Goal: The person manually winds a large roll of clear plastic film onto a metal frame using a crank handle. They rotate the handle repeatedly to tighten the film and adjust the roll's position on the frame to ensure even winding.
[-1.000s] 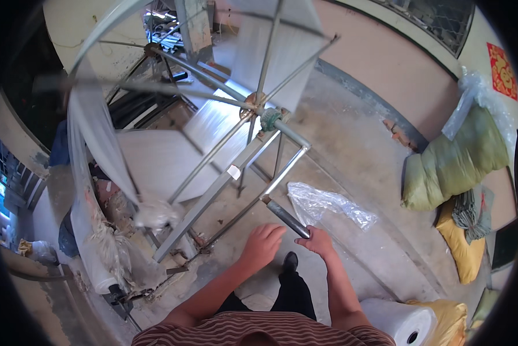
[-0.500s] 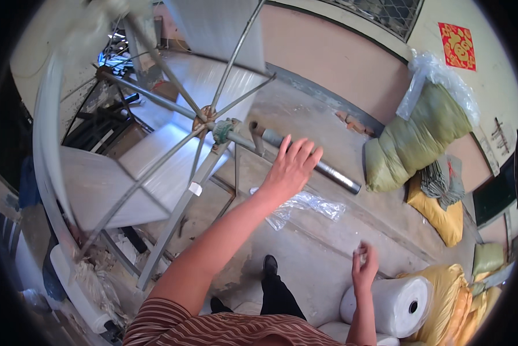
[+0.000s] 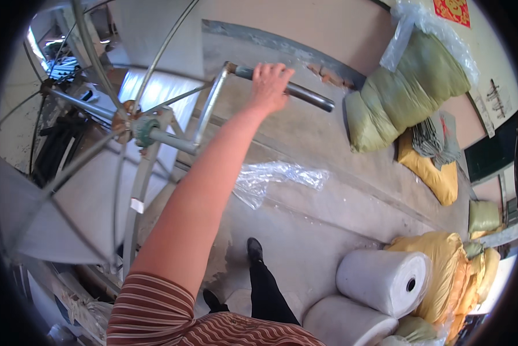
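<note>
At left, spoked winding reel [image 3: 138,130] wrapped in white sheet [image 3: 80,202]. Off its hub, crank handle [image 3: 311,96] up high, left hand [image 3: 268,86] clamped around it. Seemingly mid-crank; next calls for firm grip through the swing. Right hand unseen. Near the feet, crumpled clear plastic [image 3: 276,176]; rightward, stuffed sacks [image 3: 403,98] and 2 white rolls [image 3: 383,279], apart from the crank.

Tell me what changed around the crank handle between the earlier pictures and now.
The crank handle swung up from low near the person's legs to the top of its turn. A second ago both hands were on it; now only the left hand keeps its grip, arm stretched out. The right hand let go half a second ago and is now out of view. The plastic sheet, white rolls and sacks lie on the floor as before.
</note>
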A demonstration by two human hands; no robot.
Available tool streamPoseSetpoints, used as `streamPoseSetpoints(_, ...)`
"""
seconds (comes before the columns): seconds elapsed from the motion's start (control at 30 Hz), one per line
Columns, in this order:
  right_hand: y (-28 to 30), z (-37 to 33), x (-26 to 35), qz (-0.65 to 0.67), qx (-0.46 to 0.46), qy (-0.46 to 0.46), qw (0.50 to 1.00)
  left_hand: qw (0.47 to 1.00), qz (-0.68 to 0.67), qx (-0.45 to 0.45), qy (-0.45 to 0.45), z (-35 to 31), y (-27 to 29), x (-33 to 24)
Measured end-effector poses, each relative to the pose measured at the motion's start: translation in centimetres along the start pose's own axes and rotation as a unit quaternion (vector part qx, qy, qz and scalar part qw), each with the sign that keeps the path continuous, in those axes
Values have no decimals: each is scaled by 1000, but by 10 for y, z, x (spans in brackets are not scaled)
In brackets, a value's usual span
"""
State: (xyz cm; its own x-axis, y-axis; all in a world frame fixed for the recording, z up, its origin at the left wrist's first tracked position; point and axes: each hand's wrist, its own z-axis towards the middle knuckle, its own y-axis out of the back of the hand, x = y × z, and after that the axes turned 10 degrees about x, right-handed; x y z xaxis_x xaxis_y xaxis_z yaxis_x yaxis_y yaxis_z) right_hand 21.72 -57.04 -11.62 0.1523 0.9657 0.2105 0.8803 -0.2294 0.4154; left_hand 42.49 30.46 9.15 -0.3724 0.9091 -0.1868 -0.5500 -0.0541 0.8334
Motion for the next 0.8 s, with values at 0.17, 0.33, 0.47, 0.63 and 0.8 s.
streamPoseSetpoints(0.17,24,-6,18,41,12,13,999,993,-12,114,42,-26,-109,29)
streamPoseSetpoints(0.33,58,17,44,51,-1,123,991,968,-26,231,97,-121,-178,31)
streamPoseSetpoints(0.47,77,43,97,112,-23,178,977,947,-17,291,136,-233,-191,18)
streamPoseSetpoints(0.63,84,11,211,-138,-144,342,918,932,-30,338,123,-348,-127,-21)
streamPoseSetpoints(0.8,36,-41,324,-134,-146,566,800,925,-44,353,131,-409,-35,-58)
